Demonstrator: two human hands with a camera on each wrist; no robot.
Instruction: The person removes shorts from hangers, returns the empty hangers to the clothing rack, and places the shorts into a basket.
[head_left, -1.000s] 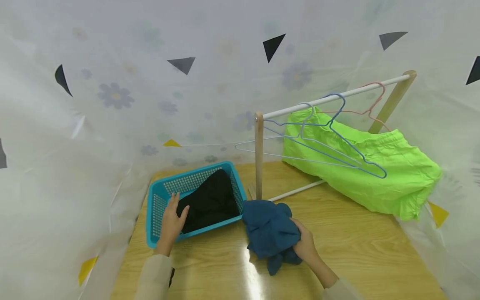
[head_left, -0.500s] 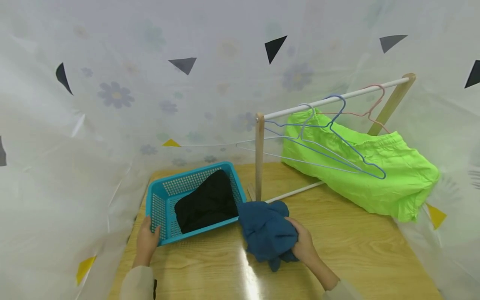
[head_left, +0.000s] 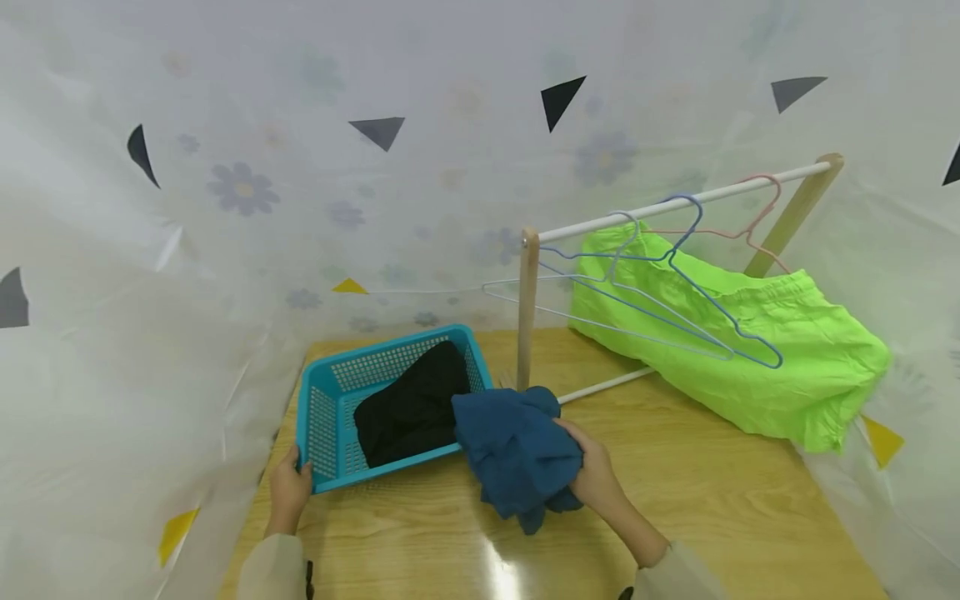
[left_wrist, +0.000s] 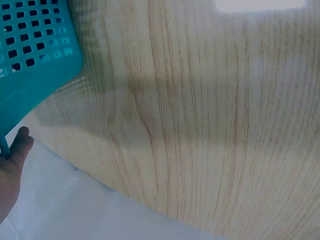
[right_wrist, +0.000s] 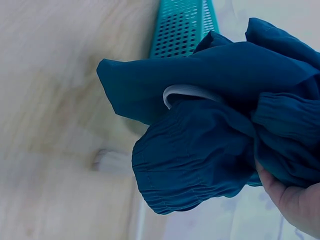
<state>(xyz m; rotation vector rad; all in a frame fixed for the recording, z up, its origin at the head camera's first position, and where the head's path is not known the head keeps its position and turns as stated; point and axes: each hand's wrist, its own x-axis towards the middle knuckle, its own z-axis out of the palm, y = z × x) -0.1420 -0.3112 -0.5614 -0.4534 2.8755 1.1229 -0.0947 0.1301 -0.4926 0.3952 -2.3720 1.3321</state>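
My right hand [head_left: 597, 475] grips a bunched dark blue garment [head_left: 517, 454] in front of the rack's near post. Gathered elastic edges [right_wrist: 165, 165] and a white cord [right_wrist: 190, 91] show on it in the right wrist view. Its left part overlaps the right corner of a turquoise plastic basket [head_left: 386, 475] in the head view. At the basket's left front corner, my left hand [head_left: 289, 492] holds the rim, with the thumb on top. The left wrist view catches only part of that hand [left_wrist: 12, 170] at the basket wall. Inside the basket lies a folded black cloth [head_left: 408, 408].
A wooden rack with a white rod [head_left: 581, 225] stands on the right. From it hang a pale hanger [head_left: 622, 250], a blue hanger [head_left: 678, 250] and a pink hanger [head_left: 750, 229] bearing bright green shorts [head_left: 765, 367]. Plastic sheeting encloses the wooden table [head_left: 420, 542].
My left hand has moved from over the basket's inside to its left front corner and taken hold of the rim. My right hand has carried the blue garment slightly left, toward the basket.
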